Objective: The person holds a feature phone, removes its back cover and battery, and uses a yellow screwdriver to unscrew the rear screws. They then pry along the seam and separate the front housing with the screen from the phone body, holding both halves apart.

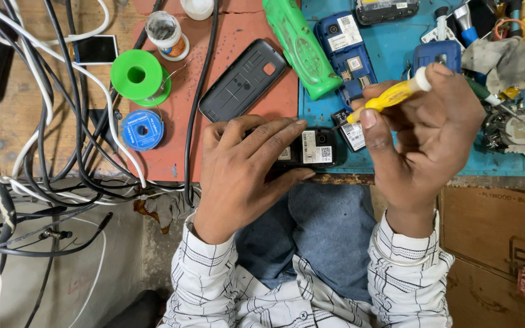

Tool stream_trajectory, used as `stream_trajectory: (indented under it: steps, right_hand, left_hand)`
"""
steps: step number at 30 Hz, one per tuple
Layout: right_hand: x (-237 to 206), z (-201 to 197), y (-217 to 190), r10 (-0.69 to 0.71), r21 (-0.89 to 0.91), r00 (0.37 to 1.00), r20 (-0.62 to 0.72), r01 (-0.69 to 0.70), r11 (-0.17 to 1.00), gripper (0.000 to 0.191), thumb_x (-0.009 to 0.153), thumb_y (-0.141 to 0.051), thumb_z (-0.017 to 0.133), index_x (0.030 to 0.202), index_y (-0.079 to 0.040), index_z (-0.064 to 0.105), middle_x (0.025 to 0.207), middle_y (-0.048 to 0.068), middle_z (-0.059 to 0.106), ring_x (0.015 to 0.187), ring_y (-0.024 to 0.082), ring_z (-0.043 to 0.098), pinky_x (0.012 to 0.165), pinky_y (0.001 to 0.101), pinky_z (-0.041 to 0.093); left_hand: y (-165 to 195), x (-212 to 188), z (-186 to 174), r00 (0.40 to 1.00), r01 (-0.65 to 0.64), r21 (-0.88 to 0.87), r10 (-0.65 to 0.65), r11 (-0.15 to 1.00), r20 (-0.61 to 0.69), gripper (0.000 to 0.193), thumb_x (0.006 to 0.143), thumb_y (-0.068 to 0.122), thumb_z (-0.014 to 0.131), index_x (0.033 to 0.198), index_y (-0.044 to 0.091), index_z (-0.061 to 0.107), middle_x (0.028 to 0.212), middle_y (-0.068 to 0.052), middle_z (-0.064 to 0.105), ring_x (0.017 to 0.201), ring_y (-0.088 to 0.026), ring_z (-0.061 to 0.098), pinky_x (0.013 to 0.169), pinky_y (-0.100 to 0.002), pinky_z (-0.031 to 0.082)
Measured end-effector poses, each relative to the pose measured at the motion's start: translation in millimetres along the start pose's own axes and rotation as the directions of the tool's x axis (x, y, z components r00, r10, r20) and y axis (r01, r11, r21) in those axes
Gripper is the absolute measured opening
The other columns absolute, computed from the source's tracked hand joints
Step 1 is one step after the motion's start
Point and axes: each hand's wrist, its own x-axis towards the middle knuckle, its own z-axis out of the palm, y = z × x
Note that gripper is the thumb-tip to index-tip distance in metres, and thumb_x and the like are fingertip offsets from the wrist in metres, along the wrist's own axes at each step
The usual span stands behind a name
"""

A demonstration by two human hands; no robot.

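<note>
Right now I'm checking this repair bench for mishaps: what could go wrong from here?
The opened black phone sits at the bench edge under the left hand, so it might slip off onto the lap. The yellow-handled screwdriver in the right hand could skid across its exposed inside. The tangled black and white cables could snag the green wire spool.

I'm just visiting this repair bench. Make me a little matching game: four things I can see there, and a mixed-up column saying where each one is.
Things:
1. yellow screwdriver
2. open black phone
3. green spool
4. black back cover

Places:
A. lying free on the red mat
B. under the left hand
C. by the tangle of cables
D. in the right hand

Pairs: 1-D, 2-B, 3-C, 4-A
</note>
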Motion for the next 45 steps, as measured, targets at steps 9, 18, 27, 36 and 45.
stream_trajectory:
  steps: [9, 18, 27, 36, 45]
  right_hand:
    - [-0.5, 8.3, -4.3, -0.059, -0.142, 0.998, -0.028, 0.054, 0.988, 0.059, 0.106, 0.001, 0.078, 0.146, -0.011, 0.037, 0.122, 0.023, 0.057, 0.1, 0.025, 0.067, 0.087, 0.0323, 0.061]
    - [3.0, 3.3, -4.8, -0.073, -0.024, 0.996, 0.057, 0.074, 0.997, 0.052, 0.114, 0.006, 0.066, 0.148, -0.013, 0.032, 0.128, 0.017, 0.056, 0.11, 0.021, 0.069, 0.093, 0.0307, 0.062]
    - [3.9, 7.4, -17.5, -0.046, -0.058, 0.989, 0.143, 0.055, 0.997, 0.053, 0.111, 0.011, 0.059, 0.147, -0.01, 0.026, 0.129, 0.024, 0.062, 0.114, 0.024, 0.068, 0.098, 0.0323, 0.061]
    - [5.5, 8.4, -30.9, 0.01, -0.198, 0.995, 0.103, 0.01, 0.98, 0.056, 0.112, 0.01, 0.065, 0.148, -0.008, 0.027, 0.124, 0.026, 0.065, 0.117, 0.029, 0.072, 0.102, 0.0372, 0.063]
    - [-21.1, 3.1, -22.3, 0.025, -0.036, 1.0, 0.0, -0.025, 0.999, 0.07, 0.122, 0.01, 0.056, 0.16, -0.029, 0.013, 0.123, 0.026, 0.061, 0.104, 0.03, 0.07, 0.095, 0.0377, 0.064]
  left_hand:
    - [0.3, 0.0, -0.8, 1.0, 0.012, -0.015, -0.012, 1.0, 0.011, 0.062, 0.087, 0.045, 0.081, 0.138, 0.014, 0.065, 0.133, 0.002, 0.069, 0.12, -0.022, 0.058, 0.098, -0.041, 0.036]
    - [-0.9, -0.9, -0.6, 1.0, 0.012, -0.025, -0.012, 1.0, 0.016, 0.062, 0.088, 0.045, 0.081, 0.139, 0.014, 0.064, 0.134, 0.002, 0.068, 0.12, -0.022, 0.058, 0.099, -0.042, 0.036]
    - [-1.3, -0.7, 0.2, 1.0, 0.003, -0.046, -0.003, 0.999, 0.008, 0.063, 0.088, 0.045, 0.082, 0.14, 0.015, 0.063, 0.135, 0.003, 0.068, 0.122, -0.021, 0.059, 0.099, -0.041, 0.036]
    - [-0.8, -0.9, 0.7, 1.0, 0.01, -0.026, -0.01, 1.0, 0.005, 0.063, 0.087, 0.045, 0.082, 0.14, 0.015, 0.064, 0.134, 0.003, 0.068, 0.12, -0.022, 0.058, 0.099, -0.041, 0.036]
    - [-1.2, -1.9, 3.7, 0.999, 0.016, -0.014, -0.017, 1.0, -0.028, 0.064, 0.088, 0.045, 0.082, 0.141, 0.016, 0.063, 0.133, 0.002, 0.069, 0.12, -0.021, 0.059, 0.099, -0.041, 0.036]
